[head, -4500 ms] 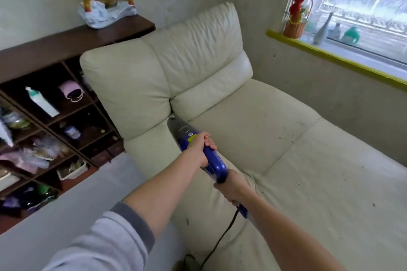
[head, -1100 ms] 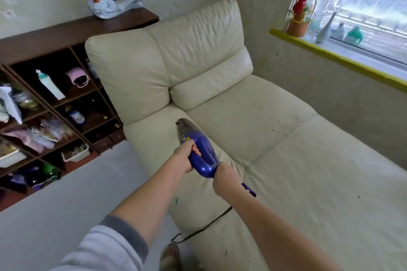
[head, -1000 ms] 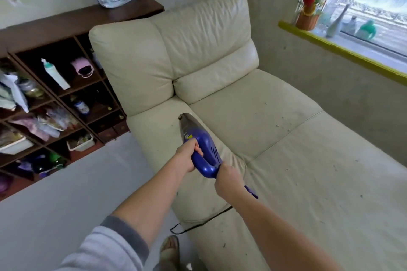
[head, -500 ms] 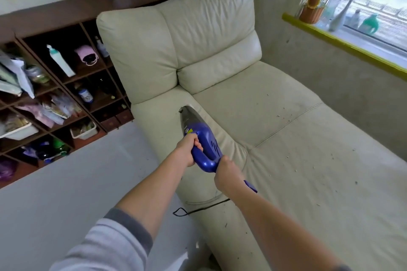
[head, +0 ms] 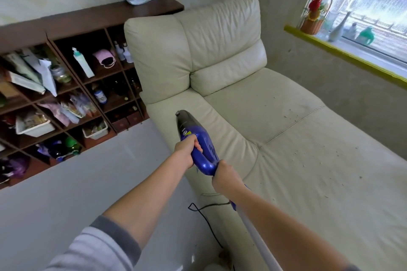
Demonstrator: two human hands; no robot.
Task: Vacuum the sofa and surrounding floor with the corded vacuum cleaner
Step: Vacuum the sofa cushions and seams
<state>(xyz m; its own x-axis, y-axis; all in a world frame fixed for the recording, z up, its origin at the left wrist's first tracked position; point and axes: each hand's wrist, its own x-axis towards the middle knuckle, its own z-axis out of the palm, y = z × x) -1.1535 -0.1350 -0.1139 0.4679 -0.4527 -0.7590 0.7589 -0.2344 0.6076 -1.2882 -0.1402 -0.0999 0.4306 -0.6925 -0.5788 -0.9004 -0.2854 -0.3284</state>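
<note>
Both hands grip the blue vacuum cleaner (head: pixel 199 143): left hand (head: pixel 187 153) curled round the handle's front, right hand (head: pixel 224 175) clasping its rear end. Its dark nozzle points toward 11 o'clock, resting on the cream sofa (head: pixel 253 103). The cord (head: pixel 204 215) trails toward 6 o'clock.

Soft daylight from the upper right, wide-angle view with slight blur at the edges.

Light enters through the window (head: pixel 372 17) at the upper right of the frame, where the panes are washed out to pale blue-white. It falls evenly over the cream sofa (head: pixel 286 130), with gentle sheen on the back cushions and soft shading in the seams. The dark shelf unit (head: pixel 92 86) at the left stays dim, its lower compartments murky. The lens bends straight lines: the yellow windowsill (head: pixel 343 55) slopes and the shelf boards fan outward. Things on the sill look smeared, and the near sleeve (head: pixel 92 251) at the bottom is soft.
</note>
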